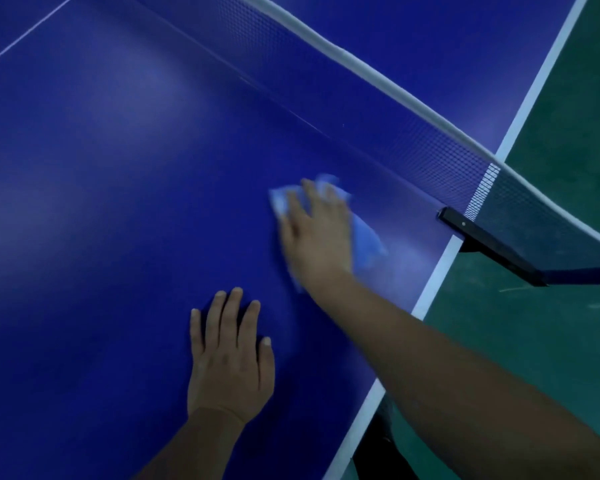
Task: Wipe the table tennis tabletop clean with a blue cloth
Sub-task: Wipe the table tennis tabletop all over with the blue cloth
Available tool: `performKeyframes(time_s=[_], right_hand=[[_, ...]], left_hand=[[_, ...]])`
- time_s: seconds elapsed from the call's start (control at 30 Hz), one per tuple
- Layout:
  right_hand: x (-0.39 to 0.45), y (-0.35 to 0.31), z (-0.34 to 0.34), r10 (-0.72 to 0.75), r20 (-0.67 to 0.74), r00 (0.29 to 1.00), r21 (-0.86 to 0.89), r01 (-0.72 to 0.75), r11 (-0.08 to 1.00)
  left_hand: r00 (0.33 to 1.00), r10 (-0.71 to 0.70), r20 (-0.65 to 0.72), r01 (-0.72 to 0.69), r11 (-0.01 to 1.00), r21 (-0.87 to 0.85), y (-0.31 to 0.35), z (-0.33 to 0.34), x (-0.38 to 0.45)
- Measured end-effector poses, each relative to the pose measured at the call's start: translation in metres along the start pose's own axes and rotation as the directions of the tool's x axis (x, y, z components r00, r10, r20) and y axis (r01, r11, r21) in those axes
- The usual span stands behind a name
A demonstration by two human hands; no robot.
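Right hand (314,233) reaches forward, fingers (293,209) straight and blurred; left hand (229,362) lies flat, fingers spread

Green floor (548,341) right of the hands, faintly scuffed (dim, bluish light overall). Black net clamp (489,244) and net (413,140) beyond the fingertips.

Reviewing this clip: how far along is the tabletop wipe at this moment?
Done: cannot be judged; the tabletop looks evenly blue with no visible dirt or wipe marks. In hand: the right hand presses the blue cloth flat on the surface near the net and the white side edge, blurred as if mid-stroke; the left hand rests flat on the table. Left: probably the wide area toward the centre line and the half beyond the net.
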State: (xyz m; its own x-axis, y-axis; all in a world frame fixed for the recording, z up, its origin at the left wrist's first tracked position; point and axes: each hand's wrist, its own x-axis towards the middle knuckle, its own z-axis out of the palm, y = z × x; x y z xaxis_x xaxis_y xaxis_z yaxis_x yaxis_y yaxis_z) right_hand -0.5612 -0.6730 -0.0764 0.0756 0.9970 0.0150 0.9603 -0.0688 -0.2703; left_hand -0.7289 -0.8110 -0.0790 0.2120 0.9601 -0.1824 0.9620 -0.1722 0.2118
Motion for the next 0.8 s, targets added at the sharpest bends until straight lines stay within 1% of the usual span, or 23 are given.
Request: performKeyframes(time_s=[0.03, 0.07, 0.13, 0.2, 0.27, 0.33, 0.4, 0.5, 0.63, 0.7, 0.73, 0.8], right_hand=[[0.022, -0.018, 0.008, -0.065, 0.021, 0.998, 0.012, 0.065, 0.998], [0.044, -0.03, 0.013, -0.098, 0.039, 0.994, 0.018, 0.097, 0.995], [0.08, -0.027, 0.014, -0.067, 0.059, 0.996, -0.019, 0.068, 0.998], [0.092, 0.002, 0.004, 0.029, -0.007, 1.0, -0.066, -0.029, 0.997], [0.069, 0.046, -0.007, 0.146, -0.092, 0.985, -0.056, -0.151, 0.987], [0.024, 0.086, -0.018, 0.247, -0.124, 0.961, -0.033, -0.253, 0.967], [-0.021, 0.109, -0.026, 0.327, -0.138, 0.935, -0.025, -0.333, 0.943], [-0.052, 0.124, -0.031, 0.354, -0.151, 0.923, 0.009, -0.357, 0.934], [-0.067, 0.15, -0.041, 0.375, -0.072, 0.924, 0.027, -0.374, 0.927], [-0.077, 0.176, -0.05, 0.464, -0.035, 0.885, 0.133, -0.456, 0.88], [-0.084, 0.191, -0.054, 0.543, 0.006, 0.84, 0.185, -0.535, 0.824], [-0.104, 0.215, -0.063, 0.694, 0.073, 0.717, 0.251, -0.686, 0.683]], left_hand=[[1.0, 0.003, -0.002, -0.003, 1.0, 0.003, 0.0, 0.001, 0.0], [1.0, 0.008, -0.001, -0.008, 1.0, 0.004, 0.0, 0.001, -0.001], [1.0, 0.02, -0.005, -0.02, 1.0, 0.002, 0.0, 0.001, 0.0], [1.0, 0.011, -0.019, -0.011, 1.0, 0.006, 0.001, 0.001, 0.001], [0.999, -0.001, -0.032, 0.001, 1.0, -0.007, 0.003, 0.0, 0.0], [0.999, 0.002, -0.051, -0.003, 1.0, -0.018, 0.005, -0.001, 0.0], [0.998, 0.006, -0.064, -0.007, 1.0, -0.02, 0.006, -0.001, -0.001], [0.997, 0.001, -0.071, -0.003, 1.0, -0.027, 0.006, 0.0, -0.001], [0.997, -0.004, -0.081, 0.002, 1.0, -0.031, 0.007, -0.002, -0.002], [0.996, 0.0, -0.089, -0.003, 0.999, -0.036, 0.007, -0.002, -0.002], [0.995, 0.002, -0.095, -0.006, 0.999, -0.045, 0.007, -0.003, -0.002], [0.993, 0.003, -0.114, -0.011, 0.998, -0.065, 0.005, -0.004, -0.004]])
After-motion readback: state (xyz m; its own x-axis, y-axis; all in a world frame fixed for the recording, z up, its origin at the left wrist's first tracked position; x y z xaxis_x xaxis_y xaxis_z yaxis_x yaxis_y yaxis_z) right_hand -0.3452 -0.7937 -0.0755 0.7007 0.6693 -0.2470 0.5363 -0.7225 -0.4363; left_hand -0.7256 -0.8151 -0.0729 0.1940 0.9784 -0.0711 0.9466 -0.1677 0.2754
